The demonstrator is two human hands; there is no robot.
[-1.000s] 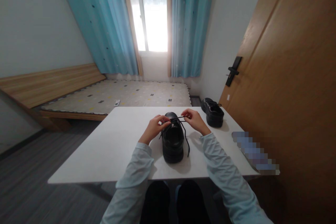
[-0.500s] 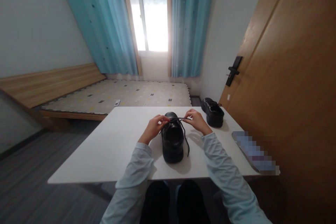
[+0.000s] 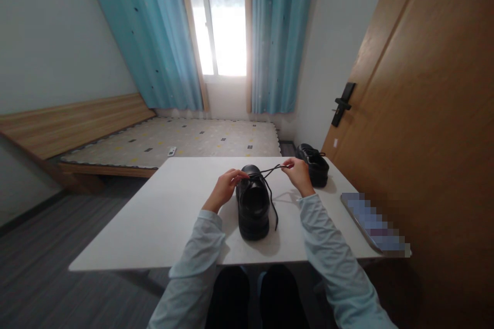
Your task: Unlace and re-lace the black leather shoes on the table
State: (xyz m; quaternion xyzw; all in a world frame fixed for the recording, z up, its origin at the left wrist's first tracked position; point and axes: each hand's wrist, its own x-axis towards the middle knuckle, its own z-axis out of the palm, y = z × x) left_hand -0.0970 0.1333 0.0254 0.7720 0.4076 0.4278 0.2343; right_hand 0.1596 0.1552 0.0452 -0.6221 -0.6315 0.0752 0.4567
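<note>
Shoe in hand: black shoe point(image 3: 253, 218), low centre of the frame, upright, heel toward the near edge, toe pointing away.
Left hand point(image 3: 225, 188): fingertips close together at the shoe's lacing; whether they grip anything, cannot tell.
Right hand point(image 3: 297, 172): thumb and fingers pinch a black lace point(image 3: 272, 168), drawn out to the right of the shoe.
Loose end point(image 3: 276, 216): hangs down the shoe's right side.
Lace risk: could slip free if the pinch slackens; the loose end could snag or tangle if crossed.
Shoe risk: could skid or tip under a hard one-sided pull, particularly if the left hand is not steadying it.
Table point(image 3: 154, 226): white, smooth-looking; blurred flat item point(image 3: 372, 226) at its right edge.
Second shoe point(image 3: 318, 172): far right corner, behind the right hand.
Door point(image 3: 432, 87): brown, right side.
Bed point(image 3: 200, 139): patterned, beyond the table.
Window point(image 3: 229, 36): bright, upper centre, between blue curtains point(image 3: 146, 25).
</note>
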